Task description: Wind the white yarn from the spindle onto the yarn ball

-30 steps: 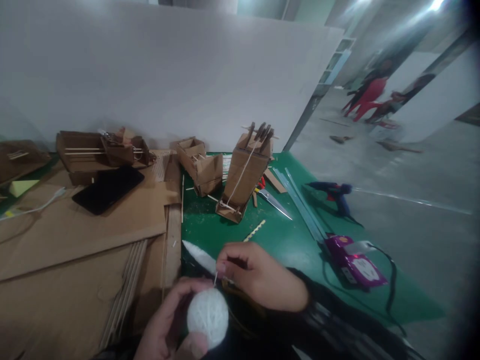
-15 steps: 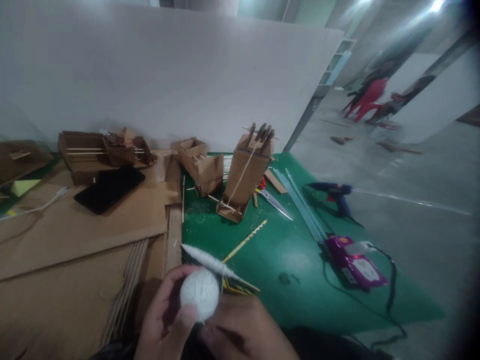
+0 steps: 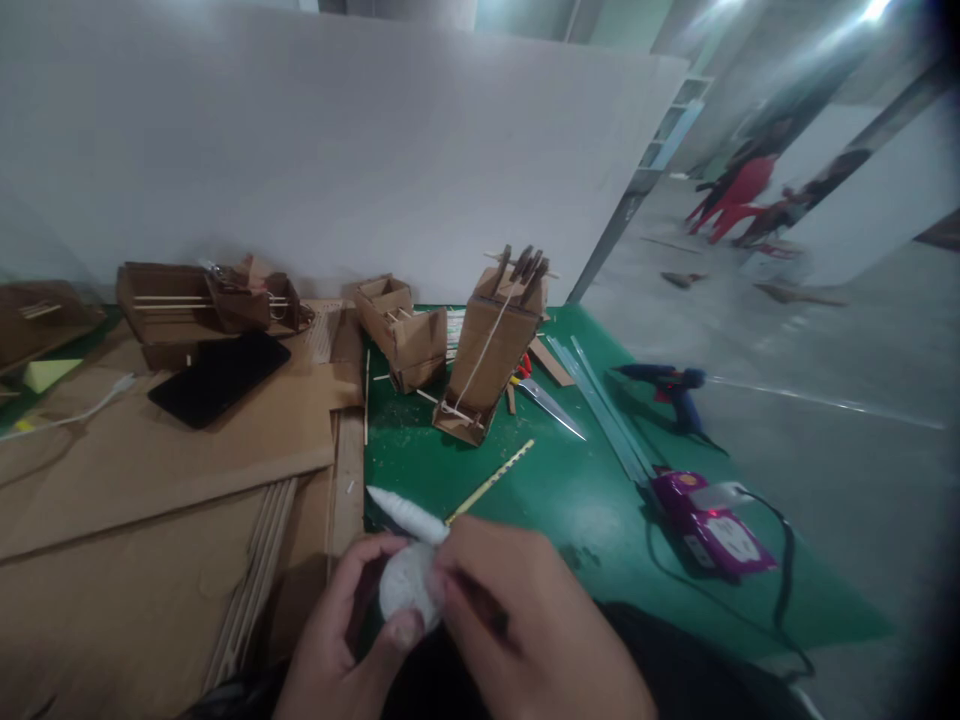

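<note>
A ball of white string (image 3: 407,590) rests in my left hand (image 3: 341,630), whose fingers and thumb wrap around its left and lower sides. My right hand (image 3: 517,610) is closed in a pinch against the ball's right side. What its fingertips hold, if anything, is hidden. Just beyond the hands lies a spindle wound with white thread (image 3: 405,512), its near end covered by my right hand. A yellow patterned strip (image 3: 491,482) lies on the green tabletop (image 3: 555,490) behind it.
Cardboard assemblies (image 3: 491,340) with sticks stand toward the white panel (image 3: 337,150). Scissors (image 3: 551,408), a glue gun (image 3: 667,385) and a purple power strip (image 3: 712,530) with a cable lie rightward. A black phone (image 3: 221,380) rests on cardboard sheets (image 3: 150,480) at left.
My right hand has risen from below the ball to its right side, now covering the spindle's near end. The ball has shifted slightly right in my left hand.
</note>
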Available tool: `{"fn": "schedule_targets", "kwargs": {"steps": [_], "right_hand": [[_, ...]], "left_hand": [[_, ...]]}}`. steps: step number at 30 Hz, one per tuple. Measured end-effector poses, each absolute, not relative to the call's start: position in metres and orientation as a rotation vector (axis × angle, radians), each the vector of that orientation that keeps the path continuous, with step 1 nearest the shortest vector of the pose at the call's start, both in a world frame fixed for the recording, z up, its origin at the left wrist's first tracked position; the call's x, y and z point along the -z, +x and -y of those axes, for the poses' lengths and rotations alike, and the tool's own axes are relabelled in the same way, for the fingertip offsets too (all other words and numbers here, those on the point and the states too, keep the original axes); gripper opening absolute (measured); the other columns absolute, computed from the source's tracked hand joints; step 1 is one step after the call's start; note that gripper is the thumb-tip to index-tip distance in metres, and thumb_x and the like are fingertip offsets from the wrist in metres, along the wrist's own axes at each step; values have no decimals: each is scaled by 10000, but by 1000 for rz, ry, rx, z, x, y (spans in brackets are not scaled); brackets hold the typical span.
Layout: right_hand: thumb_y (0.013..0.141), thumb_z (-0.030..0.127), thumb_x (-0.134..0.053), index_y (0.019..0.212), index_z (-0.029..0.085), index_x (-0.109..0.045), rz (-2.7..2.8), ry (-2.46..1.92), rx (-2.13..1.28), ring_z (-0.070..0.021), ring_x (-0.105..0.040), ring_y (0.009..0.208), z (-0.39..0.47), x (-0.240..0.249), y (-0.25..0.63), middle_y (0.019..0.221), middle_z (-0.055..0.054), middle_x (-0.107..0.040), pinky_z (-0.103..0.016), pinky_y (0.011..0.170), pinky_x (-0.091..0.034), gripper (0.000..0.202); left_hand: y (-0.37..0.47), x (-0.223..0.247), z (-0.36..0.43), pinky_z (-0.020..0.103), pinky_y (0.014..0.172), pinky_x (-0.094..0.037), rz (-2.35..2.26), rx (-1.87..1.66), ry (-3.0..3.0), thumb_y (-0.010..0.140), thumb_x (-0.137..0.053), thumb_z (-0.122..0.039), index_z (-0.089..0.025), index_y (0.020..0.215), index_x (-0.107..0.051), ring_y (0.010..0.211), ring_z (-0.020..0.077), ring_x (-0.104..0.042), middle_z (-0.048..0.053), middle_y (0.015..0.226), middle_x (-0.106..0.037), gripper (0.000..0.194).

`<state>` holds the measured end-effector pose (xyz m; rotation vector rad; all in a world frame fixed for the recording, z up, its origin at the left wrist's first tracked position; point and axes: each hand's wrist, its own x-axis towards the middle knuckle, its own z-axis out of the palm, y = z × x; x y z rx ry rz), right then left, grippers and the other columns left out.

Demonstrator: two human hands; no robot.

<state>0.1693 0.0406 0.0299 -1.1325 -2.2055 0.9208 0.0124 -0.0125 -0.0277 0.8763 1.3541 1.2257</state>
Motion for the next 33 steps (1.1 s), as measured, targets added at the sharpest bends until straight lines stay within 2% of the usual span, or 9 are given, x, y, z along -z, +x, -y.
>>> {"fn": "schedule_targets", "kwargs": {"steps": [5, 7, 10, 15, 18, 22, 27, 30, 33], "right_hand": [[825, 136, -521, 649, 178, -545, 2328, -862, -822, -102, -484, 547, -12, 5, 160, 631, 18, -575, -214, 514, -315, 183], [832, 147, -513, 641, 170, -561, 2291, -908, -964, -104, -483, 560, -15, 14, 158, 643, 14, -579, -209, 524, -335, 198], [868, 152, -497, 664, 149, -594, 2198, -1037, -1244, -106, -479, 589, -35, 16, 159, 646, 17, -568, -201, 560, -368, 226], [918, 216, -501, 739, 124, -642, 2070, -1117, -1491, -97, -427, 587, -78, 0, 170, 619, 32, -517, -194, 537, -338, 246], [930, 250, -497, 741, 137, -625, 2111, -1151, -1413, -96, -411, 569, -82, -17, 172, 608, 36, -495, -201, 525, -319, 254], [927, 190, -470, 730, 168, -573, 2198, -1156, -1029, -114, -487, 625, -56, -36, 171, 698, 3, -573, -218, 555, -330, 224], [860, 124, -498, 723, 182, -560, 2284, -995, -788, -116, -512, 583, -20, -17, 168, 696, -11, -611, -227, 535, -334, 162], [857, 138, -483, 647, 179, -542, 2309, -875, -776, -111, -479, 538, -14, 5, 164, 635, -3, -581, -228, 515, -322, 222], [888, 205, -488, 639, 171, -558, 2222, -895, -1009, -119, -508, 590, -20, 15, 159, 668, -8, -588, -223, 557, -359, 261]], "left_hand": [[5, 28, 11, 221, 721, -549, -1311, -1187, 831, 781, -708, -493, -217, 1078, -639, 818, 199, -696, 54, 996, -755, 411], [6, 30, 13, 235, 690, -554, -1248, -1292, 750, 762, -713, -524, -215, 1080, -653, 772, 203, -697, 60, 978, -763, 447], [9, 34, 17, 253, 720, -550, -1167, -1454, 620, 681, -759, -577, -211, 1033, -699, 820, 231, -700, 68, 956, -767, 511], [11, 32, 20, 238, 660, -527, -1096, -1380, 644, 595, -802, -604, -226, 995, -728, 783, 218, -683, 66, 988, -756, 554], [13, 28, 19, 206, 636, -502, -1198, -1295, 733, 652, -794, -550, -231, 988, -713, 758, 189, -662, 41, 900, -739, 470], [16, 26, 15, 209, 691, -518, -1275, -1287, 799, 692, -778, -502, -237, 998, -688, 769, 181, -667, 16, 891, -726, 415], [14, 24, 9, 237, 745, -548, -1324, -1262, 861, 774, -725, -453, -218, 1033, -669, 843, 208, -701, 46, 976, -755, 355], [14, 23, 8, 241, 748, -548, -1346, -1330, 777, 768, -727, -467, -201, 1055, -675, 939, 243, -701, 83, 1110, -747, 394], [16, 26, 10, 245, 675, -539, -1281, -1391, 625, 757, -722, -519, -194, 1059, -672, 869, 249, -714, 88, 1041, -769, 447]]}}
